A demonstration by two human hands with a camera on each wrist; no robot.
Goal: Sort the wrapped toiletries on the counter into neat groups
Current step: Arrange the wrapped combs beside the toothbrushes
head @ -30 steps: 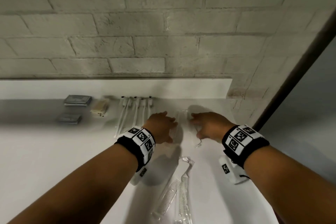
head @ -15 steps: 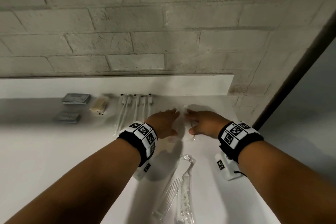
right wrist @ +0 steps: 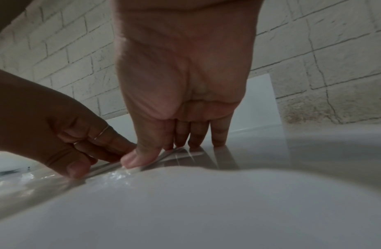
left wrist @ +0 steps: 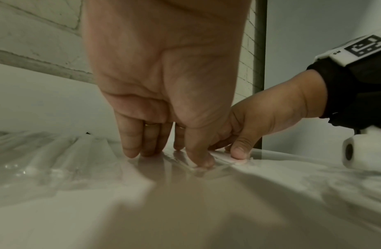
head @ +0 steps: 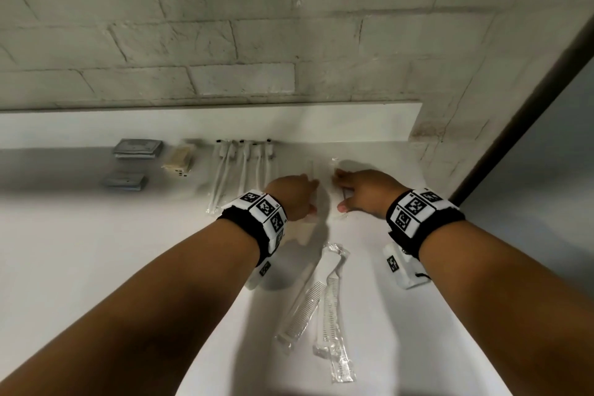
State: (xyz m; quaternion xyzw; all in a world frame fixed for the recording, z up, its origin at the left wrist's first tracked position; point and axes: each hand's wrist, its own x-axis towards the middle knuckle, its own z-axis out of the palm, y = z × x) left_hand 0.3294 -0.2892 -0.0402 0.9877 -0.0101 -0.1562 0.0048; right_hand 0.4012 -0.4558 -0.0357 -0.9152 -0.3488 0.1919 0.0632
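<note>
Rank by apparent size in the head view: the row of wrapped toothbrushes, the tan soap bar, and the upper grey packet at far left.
1. Row of wrapped toothbrushes, clearly largest.
2. Upper grey packet.
3. Tan soap bar, slightly smaller than the packet; the two look close, so this order is unsure.

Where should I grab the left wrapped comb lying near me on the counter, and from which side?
Judging by its pose, take the left wrapped comb at its smooth handle, the far end, coming from above and from the left. It lies flat on the counter, teeth toward the near end, and the second wrapped comb lies close on its right, so pinch across the narrow handle.
</note>
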